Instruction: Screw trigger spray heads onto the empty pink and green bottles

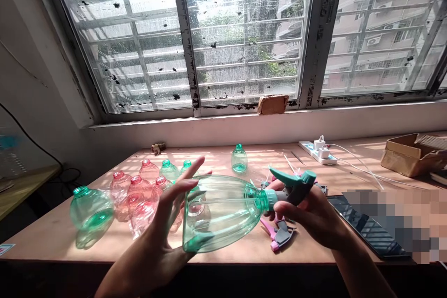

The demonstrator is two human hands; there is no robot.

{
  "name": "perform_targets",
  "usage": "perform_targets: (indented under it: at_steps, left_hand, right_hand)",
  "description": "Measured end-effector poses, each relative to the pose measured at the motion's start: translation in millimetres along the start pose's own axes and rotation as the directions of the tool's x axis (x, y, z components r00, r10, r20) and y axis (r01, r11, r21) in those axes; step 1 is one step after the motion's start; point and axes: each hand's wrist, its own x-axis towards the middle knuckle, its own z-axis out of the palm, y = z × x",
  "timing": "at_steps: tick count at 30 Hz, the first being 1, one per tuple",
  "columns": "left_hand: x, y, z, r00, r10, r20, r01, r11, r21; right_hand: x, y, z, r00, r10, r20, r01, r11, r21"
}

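A clear green spray bottle (223,212) lies sideways in the air above the table's front, its base to the left and its neck to the right. My left hand (165,223) grips the base end, thumb below and fingers above. At the neck sits a green and grey trigger sprayer head (291,187), and my right hand (310,216) is closed around it. A thin tube runs inside the bottle. Below my right hand, a pink and grey sprayer head (279,235) rests on the table, with more sprayer parts partly hidden behind the hand.
Several pink bottles (139,191) and a larger green bottle (91,209) stand at left; another green bottle (239,159) is farther back. A power strip (317,152), a cardboard box (412,156) and a dark tablet-like slab (370,228) occupy the right side. Windows line the back.
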Motion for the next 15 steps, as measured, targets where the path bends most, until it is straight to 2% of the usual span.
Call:
perform_targets:
  at_steps: [4,8,11,15]
  left_hand:
    - [-3,2,-2.8,0.991,-0.136,0.010,0.135,0.990,0.051]
    - [-3,5,-5.8,0.974,-0.218,0.054,0.224,0.963,-0.149]
    - [-2,2,-7.0,0.946,-0.318,0.060,0.324,0.922,-0.211]
    - [1,-3,-6.8,0.907,-0.421,-0.021,0.413,0.898,-0.154]
  right_hand:
    - [3,10,-1,0.996,-0.085,-0.034,0.085,0.996,0.003]
    - [1,13,-3,0.996,-0.081,-0.021,0.082,0.994,0.077]
    - [0,9,-5,0.995,-0.103,0.010,0.102,0.992,0.071]
    - [-3,5,-8,0.985,-0.153,0.076,0.152,0.988,0.011]
